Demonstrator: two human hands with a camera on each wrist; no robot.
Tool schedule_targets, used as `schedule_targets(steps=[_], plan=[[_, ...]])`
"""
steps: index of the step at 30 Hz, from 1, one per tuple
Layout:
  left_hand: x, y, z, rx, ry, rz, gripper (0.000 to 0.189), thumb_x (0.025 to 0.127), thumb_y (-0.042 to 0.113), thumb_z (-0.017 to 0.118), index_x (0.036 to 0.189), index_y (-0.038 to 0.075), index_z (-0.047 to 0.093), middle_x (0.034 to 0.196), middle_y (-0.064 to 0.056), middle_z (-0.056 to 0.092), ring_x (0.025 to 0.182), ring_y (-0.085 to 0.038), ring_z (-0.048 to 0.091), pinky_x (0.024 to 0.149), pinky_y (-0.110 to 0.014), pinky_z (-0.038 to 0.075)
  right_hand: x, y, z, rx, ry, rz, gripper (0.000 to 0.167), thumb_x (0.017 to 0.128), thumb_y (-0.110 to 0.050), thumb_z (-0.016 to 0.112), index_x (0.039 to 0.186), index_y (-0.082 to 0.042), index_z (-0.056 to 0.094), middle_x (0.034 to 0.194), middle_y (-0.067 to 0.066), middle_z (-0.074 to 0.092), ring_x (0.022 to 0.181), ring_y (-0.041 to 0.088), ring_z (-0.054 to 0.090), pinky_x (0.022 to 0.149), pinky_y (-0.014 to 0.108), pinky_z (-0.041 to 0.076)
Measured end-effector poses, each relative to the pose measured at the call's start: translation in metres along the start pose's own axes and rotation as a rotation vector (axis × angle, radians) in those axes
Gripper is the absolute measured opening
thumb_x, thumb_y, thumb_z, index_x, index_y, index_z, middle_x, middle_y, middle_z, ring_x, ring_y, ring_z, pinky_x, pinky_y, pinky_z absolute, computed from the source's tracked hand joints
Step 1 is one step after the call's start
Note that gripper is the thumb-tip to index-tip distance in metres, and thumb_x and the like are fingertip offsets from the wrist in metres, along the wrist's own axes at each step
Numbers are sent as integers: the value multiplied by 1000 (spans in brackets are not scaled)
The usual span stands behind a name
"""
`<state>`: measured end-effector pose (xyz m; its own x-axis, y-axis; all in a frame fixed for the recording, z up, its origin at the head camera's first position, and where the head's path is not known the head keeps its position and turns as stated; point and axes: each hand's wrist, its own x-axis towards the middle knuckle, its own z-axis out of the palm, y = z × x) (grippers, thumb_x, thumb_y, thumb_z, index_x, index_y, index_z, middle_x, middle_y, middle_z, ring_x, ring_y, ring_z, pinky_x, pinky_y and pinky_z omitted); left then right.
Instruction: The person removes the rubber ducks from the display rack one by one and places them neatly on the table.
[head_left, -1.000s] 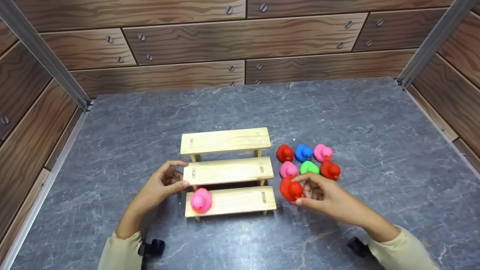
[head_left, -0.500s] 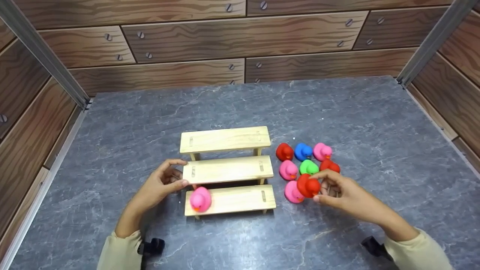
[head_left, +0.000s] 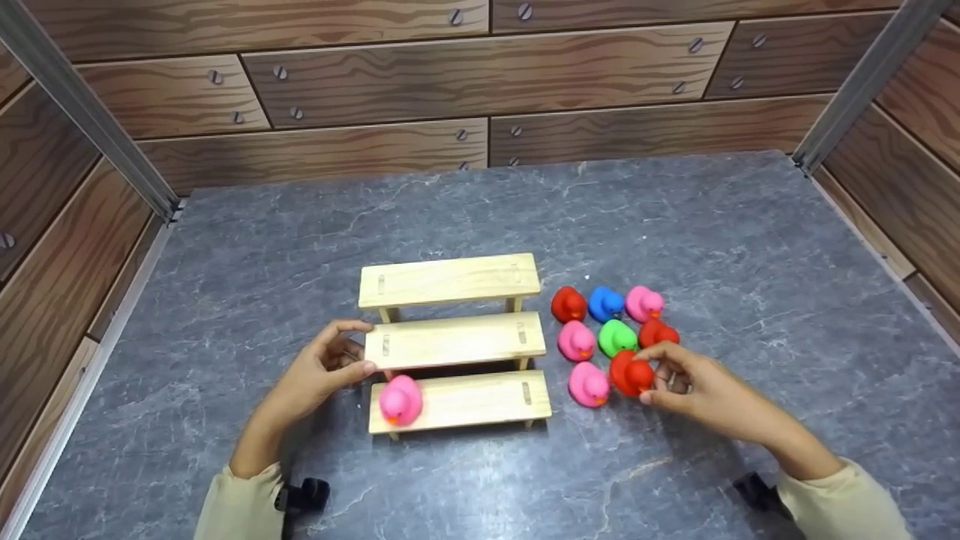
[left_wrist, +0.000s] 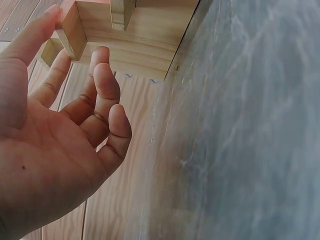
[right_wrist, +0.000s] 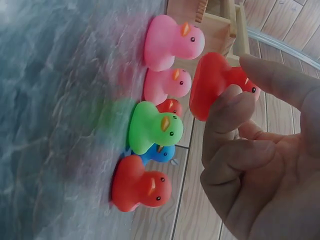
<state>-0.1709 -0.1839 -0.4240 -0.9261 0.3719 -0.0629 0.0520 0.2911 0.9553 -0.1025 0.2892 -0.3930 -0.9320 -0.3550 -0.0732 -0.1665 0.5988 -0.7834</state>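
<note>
A three-tier wooden step shelf stands mid-table. My left hand holds the left end of its middle tier, thumb at the front edge and index finger at the rear. In the left wrist view the other fingers curl loosely below the planks. One pink rubber duck sits at the left of the lowest tier. My right hand pinches a red rubber duck between thumb and fingers; the right wrist view shows it raised off the table. Beside it on the table is another pink duck.
More ducks stand in rows right of the shelf: a green duck, a blue duck, a red duck, a pink duck and others. Wood-patterned walls enclose the grey marbled tabletop.
My right hand has moved right with the red duck, uncovering the front pink duck. It now partly covers the red duck behind. My left hand stays on the shelf.
</note>
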Motion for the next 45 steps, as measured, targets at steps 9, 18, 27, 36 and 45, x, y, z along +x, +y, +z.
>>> schedule_targets(steps=[9, 18, 27, 36, 45], plan=[[-2, -3, 0, -20, -5, 12, 50, 88, 10, 69, 132, 2, 46, 98, -7, 60, 79, -12, 57, 68, -23, 47, 4, 9, 2, -53, -8, 18, 41, 86, -18, 72, 118, 0, 56, 80, 3, 55, 64, 2, 49, 56, 20, 44], [1, -1, 0, -7, 5, 13, 51, 87, 10, 70, 132, 3, 47, 98, -8, 60, 81, -13, 58, 70, -23, 49, 8, 17, 4, -65, -30, 60, 43, 85, -19, 73, 118, 2, 55, 79, 4, 56, 61, 3, 48, 53, 20, 43], [1, -1, 0, -8, 2, 15, 51, 87, 10, 70, 132, 3, 47, 99, -9, 61, 80, -13, 58, 68, -23, 48, 9, 20, 5, -87, -45, 79, 43, 85, -18, 73, 117, 2, 55, 78, 3, 56, 61, 3, 48, 53, 21, 43], [1, -1, 0, -7, 1, 13, 51, 87, 12, 70, 132, 3, 47, 99, -9, 61, 81, -13, 58, 69, -24, 48, 9, 19, 3, -65, -67, 78, 42, 85, -18, 72, 118, 1, 53, 80, 4, 57, 60, 3, 49, 53, 22, 44], [1, 0, 1, -19, -2, 18, 51, 88, 11, 69, 132, 2, 46, 98, -7, 61, 81, -13, 58, 69, -23, 47, 9, 19, 1, -43, -76, 101, 43, 86, -17, 71, 119, 1, 52, 82, 6, 58, 61, 5, 52, 54, 23, 47]])
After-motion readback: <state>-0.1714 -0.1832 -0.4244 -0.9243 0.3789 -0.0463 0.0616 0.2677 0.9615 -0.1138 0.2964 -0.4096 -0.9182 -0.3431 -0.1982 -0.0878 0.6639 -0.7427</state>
